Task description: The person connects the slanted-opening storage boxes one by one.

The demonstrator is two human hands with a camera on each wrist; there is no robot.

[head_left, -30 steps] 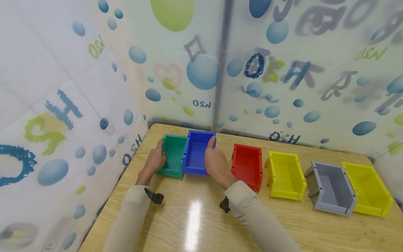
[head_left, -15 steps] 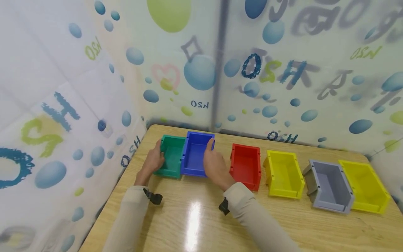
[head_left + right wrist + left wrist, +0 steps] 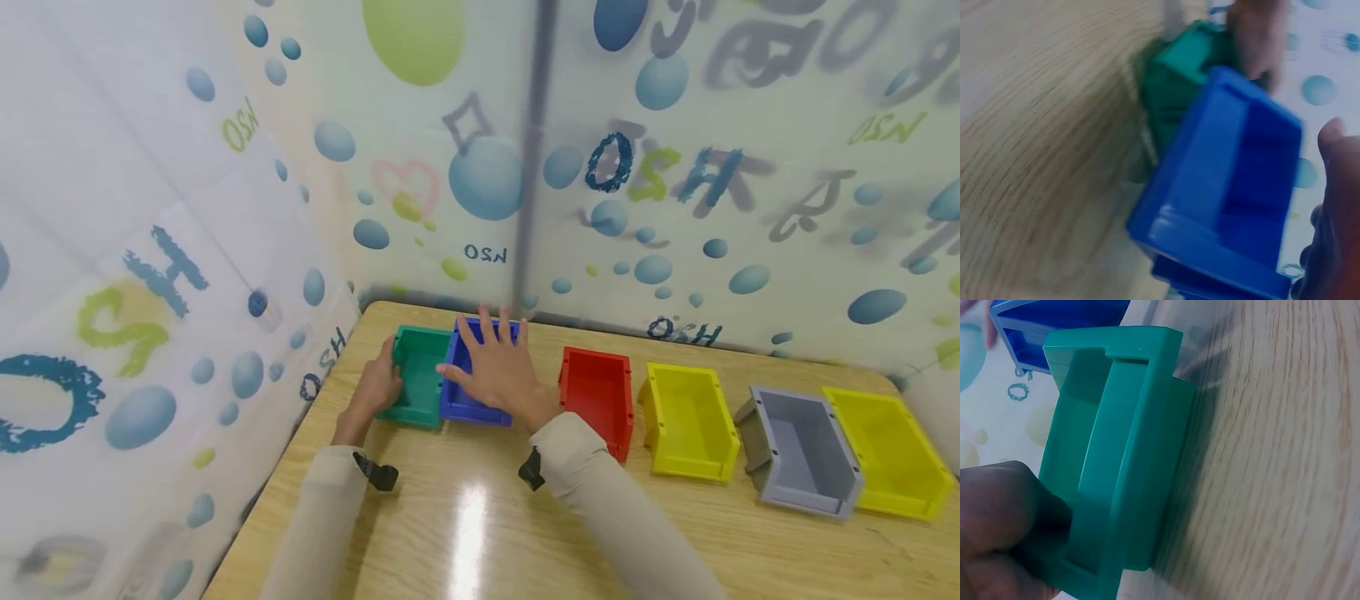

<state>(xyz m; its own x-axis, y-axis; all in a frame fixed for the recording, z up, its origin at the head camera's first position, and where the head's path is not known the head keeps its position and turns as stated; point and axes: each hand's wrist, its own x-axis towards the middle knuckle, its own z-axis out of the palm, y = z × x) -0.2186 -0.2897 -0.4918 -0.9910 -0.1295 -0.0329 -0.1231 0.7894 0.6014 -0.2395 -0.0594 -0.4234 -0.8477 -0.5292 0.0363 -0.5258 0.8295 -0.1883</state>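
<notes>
My left hand grips the left wall of the green open-front bin, its thumb over the rim and inside. Pressed close beside that bin on the right is the blue bin. My right hand is spread flat over the blue bin with fingers straight and pointing away. Whether the palm touches the bin cannot be told. In the right wrist view the blue bin overlaps the green one, and the right hand appears apart from the rim, partly out of frame.
To the right on the wooden table stand a red bin, a yellow bin, a grey bin and another yellow bin. Printed curtain walls enclose the table's back and left.
My right hand has let go of the blue bin's right wall and opened out over it, fingers spread. My left hand keeps its grip on the green bin. The bins look unmoved.
</notes>
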